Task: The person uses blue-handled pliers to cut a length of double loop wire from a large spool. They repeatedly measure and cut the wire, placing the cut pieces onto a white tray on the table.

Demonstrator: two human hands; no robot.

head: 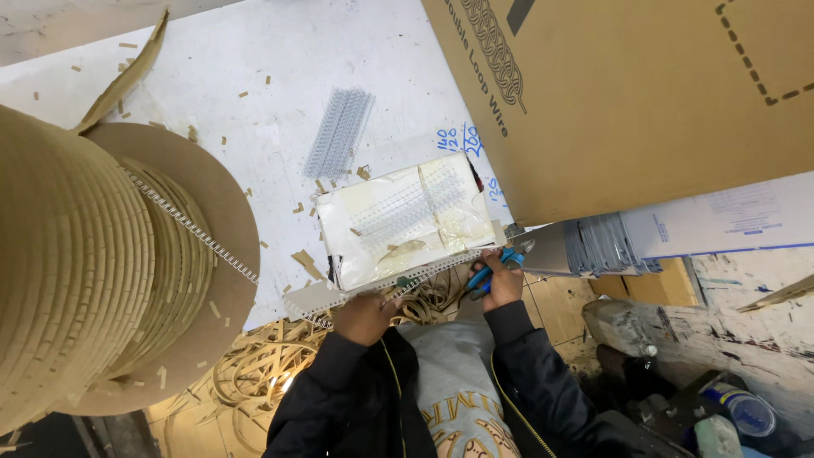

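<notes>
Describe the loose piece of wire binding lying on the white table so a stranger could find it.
Start at the big cardboard spool on the left, then cross the white table toward the large brown box. Between them lies the short grey comb of wire loops, bare, unlike those under the taped plastic sheet.

L hand (365,312): pinches wire strip (373,287) at desk (254,110) edge, grip closed on it.
R hand (502,280): closed round blue-handled cutters (492,270), at strip's end.
Taped pad (400,220): just behind strip.
Spool (102,263): far left, wire running off.
Carton (627,93): top right.
Loose wire piece (339,131): mid-desk.
</notes>
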